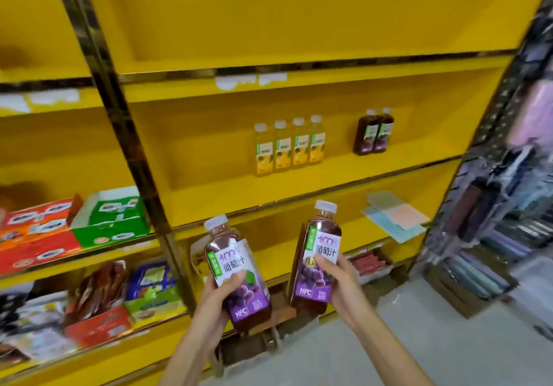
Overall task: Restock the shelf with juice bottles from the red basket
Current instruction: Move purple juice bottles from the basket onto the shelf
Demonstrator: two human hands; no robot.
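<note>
Holding two grape juice bottles up in front of the yellow shelf unit (299, 188), one per hand.

The left hand (221, 293) grips the left bottle (232, 258) round its lower half. Its thumb lies across the front label and its fingers curl behind. This bottle is tilted, with the white cap leaning left.

The right hand (339, 278) grips the right bottle (317, 251) from its right side at mid-label, thumb on the front and fingers wrapped behind. This one is near upright, the top leaning slightly right.

Both bottles hold dark purple juice and have purple-and-white labels. They are apart from each other, in the air, not touching any shelf board, and level with the lower boards.

On the middle board, four yellow juice bottles (288, 146) stand upright in a tight row near the back. To their right, after a gap, two dark grape bottles (374, 134) stand upright and touch each other. White price tags (250, 80) sit on the board edge above.

On the board below, at the right end, is a flat stack of pastel sheets (395, 218).

In the left bay are red cartons (36, 236) and a green carton (110, 221). The packets and boxes under them are too blurred to read.

At the right edge is a rack of goods (502, 212), also blurred. The floor (449, 325) is grey.
</note>
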